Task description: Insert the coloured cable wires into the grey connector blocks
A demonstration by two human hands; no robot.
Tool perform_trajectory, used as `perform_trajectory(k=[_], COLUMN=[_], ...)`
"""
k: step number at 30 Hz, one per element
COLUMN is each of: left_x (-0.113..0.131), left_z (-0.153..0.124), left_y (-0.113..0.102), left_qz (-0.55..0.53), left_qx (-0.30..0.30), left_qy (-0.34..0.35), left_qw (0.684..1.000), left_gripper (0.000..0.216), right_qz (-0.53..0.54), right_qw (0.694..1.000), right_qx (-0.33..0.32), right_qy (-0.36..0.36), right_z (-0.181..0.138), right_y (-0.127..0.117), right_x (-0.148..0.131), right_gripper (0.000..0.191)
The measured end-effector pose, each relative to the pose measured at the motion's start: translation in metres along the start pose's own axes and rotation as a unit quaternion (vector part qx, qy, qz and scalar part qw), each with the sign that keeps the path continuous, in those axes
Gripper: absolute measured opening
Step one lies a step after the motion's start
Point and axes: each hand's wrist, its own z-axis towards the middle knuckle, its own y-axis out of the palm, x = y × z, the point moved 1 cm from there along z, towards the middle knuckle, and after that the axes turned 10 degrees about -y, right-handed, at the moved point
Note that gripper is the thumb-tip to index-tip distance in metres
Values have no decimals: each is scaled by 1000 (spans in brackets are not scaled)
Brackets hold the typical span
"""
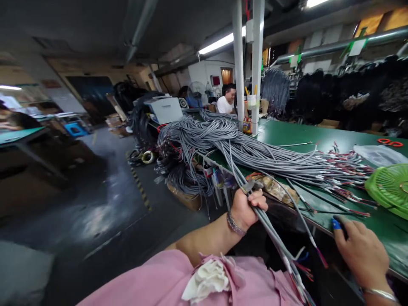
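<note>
My left hand is closed round a bunch of grey cables at the front edge of the green table. The cables run from my fist down past my pink sleeve, ending in red and white wire tips. My right hand rests on the table's front edge with its fingers bent. A blue cap covers one fingertip. I cannot make out anything held in it. A big heap of the same grey cables lies across the table just beyond my left hand.
A green fan grille lies at the right. Red-handled scissors and a clear plastic bag sit farther back. Two white posts stand on the table. A seated person in white is beyond them. Dark floor aisle lies left.
</note>
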Motion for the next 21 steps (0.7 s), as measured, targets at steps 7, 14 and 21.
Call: perform_trajectory(k=[7, 14, 21], left_x=[22, 27, 24], left_z=[-64, -51, -45], left_y=[-22, -63, -53], left_qz=[40, 84, 75], left_qx=[-10, -11, 2], left_qy=[60, 29, 58], left_qw=[997, 996, 995], left_gripper=[25, 13, 18], right_qz=[345, 579, 397], right_qw=[932, 765, 912], right_qx=[-5, 61, -34], right_qy=[112, 275, 102], right_z=[-7, 6, 1], right_y=[-37, -55, -54], right_x=[-28, -28, -75], right_gripper=[35, 72, 33])
